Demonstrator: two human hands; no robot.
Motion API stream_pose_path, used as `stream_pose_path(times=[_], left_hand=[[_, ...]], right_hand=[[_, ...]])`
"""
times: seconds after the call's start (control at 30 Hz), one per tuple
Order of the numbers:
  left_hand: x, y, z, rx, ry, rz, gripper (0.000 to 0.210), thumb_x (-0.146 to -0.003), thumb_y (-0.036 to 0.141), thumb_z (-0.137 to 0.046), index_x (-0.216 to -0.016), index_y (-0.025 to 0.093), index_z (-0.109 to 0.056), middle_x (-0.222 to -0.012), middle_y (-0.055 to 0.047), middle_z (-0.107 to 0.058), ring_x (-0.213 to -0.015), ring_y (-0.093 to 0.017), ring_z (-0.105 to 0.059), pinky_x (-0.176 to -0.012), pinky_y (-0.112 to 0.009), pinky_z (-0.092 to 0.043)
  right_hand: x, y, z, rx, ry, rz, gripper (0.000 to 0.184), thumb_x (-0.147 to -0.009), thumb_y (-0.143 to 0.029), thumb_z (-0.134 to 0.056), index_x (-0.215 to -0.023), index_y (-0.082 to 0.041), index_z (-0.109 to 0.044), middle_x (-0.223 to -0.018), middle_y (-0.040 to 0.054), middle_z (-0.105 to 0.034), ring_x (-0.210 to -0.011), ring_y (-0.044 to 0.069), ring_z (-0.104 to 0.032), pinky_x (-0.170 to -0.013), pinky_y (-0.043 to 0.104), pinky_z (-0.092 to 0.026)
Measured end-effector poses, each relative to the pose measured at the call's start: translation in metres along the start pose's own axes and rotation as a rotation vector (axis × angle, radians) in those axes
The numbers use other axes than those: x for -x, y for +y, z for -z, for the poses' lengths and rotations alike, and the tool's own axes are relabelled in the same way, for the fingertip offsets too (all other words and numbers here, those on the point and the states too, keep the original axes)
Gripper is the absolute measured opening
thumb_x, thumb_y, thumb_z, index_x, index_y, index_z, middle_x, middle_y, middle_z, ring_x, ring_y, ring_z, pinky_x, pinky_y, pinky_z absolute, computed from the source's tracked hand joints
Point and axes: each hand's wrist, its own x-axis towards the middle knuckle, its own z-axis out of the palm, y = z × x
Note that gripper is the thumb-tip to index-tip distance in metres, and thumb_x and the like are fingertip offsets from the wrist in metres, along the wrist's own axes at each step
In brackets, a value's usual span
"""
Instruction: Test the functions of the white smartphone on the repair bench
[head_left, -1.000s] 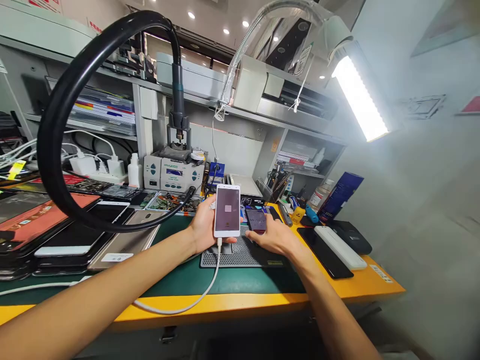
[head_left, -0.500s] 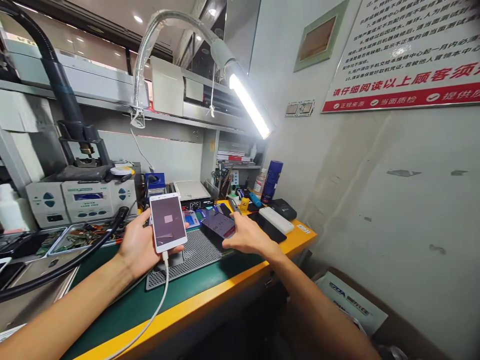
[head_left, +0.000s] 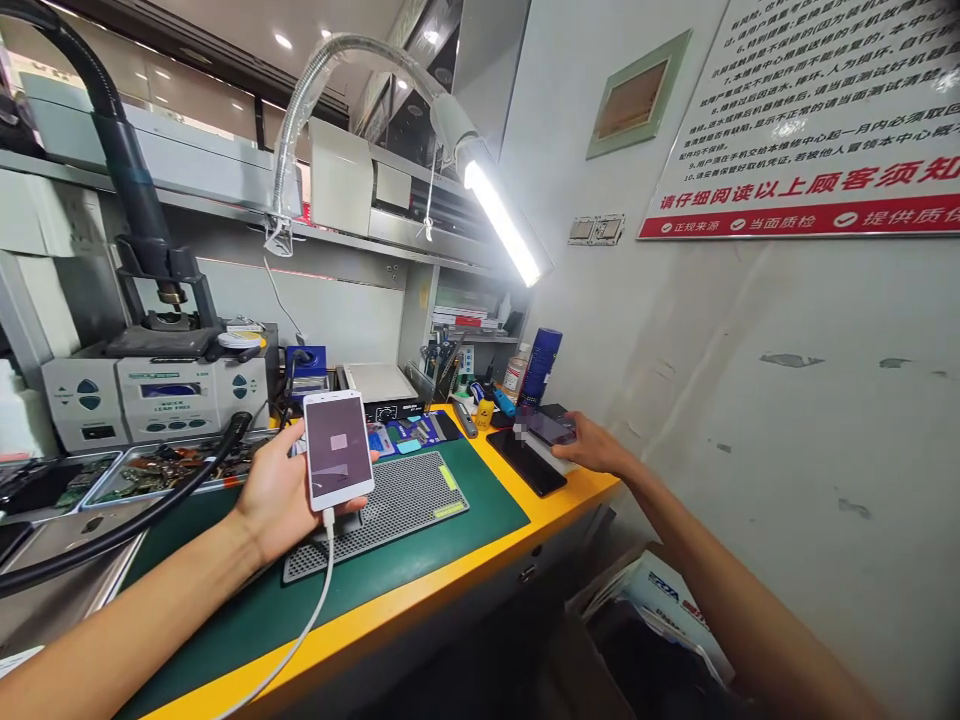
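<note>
My left hand [head_left: 274, 495] is closed around a white smartphone [head_left: 338, 455], its screen up and lit with a small pale square on it. A white charging cable [head_left: 330, 565] runs from the phone's bottom edge down past the bench front. At the right end of the bench, my right hand [head_left: 596, 445] grips a dark, flat phone-like slab [head_left: 551, 428] by its near end. The slab is over a whitish block, mostly hidden beneath it; whether they touch I cannot tell. Just left of it lies a black smartphone [head_left: 526, 462].
A grey perforated mat [head_left: 409, 490] lies on the green work mat [head_left: 487, 500]. Left stands a soldering station [head_left: 161, 400] with a black hose [head_left: 187, 500] crossing in front. A lit lamp [head_left: 502, 215] hangs above. A blue can [head_left: 541, 365] stands by the wall.
My right hand has carried the dark slab from above the perforated mat rightward to the bench's right end. My left hand still holds the white smartphone in nearly the same place.
</note>
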Motion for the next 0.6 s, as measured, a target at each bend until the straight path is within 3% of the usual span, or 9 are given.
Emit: stream_pose_path(times=[0.37,0.6], left_hand=[[-0.001,0.000,0.000,0.003,0.002,0.016,0.055,-0.100,0.048,-0.037,-0.134,0.010,-0.057,-0.105,-0.024,-0.072,-0.079,-0.036,-0.073,-0.055,-0.054,-0.061],[-0.001,0.000,-0.001,0.020,0.002,0.013,0.053,-0.101,0.047,-0.037,-0.134,0.010,-0.057,-0.103,-0.023,-0.072,-0.078,-0.036,-0.073,-0.054,-0.054,-0.061]], right_hand=[[-0.013,0.022,-0.031,0.088,0.016,-0.020,0.070,-0.071,-0.039,-0.073,-0.133,-0.012,-0.057,-0.110,0.0170,-0.072,-0.098,0.034,-0.069,-0.079,0.036,-0.051],[-0.011,0.024,-0.033,0.138,0.011,-0.069,0.074,-0.077,-0.046,-0.068,-0.136,-0.006,-0.052,-0.120,0.0247,-0.068,-0.106,0.038,-0.067,-0.079,0.038,-0.051]])
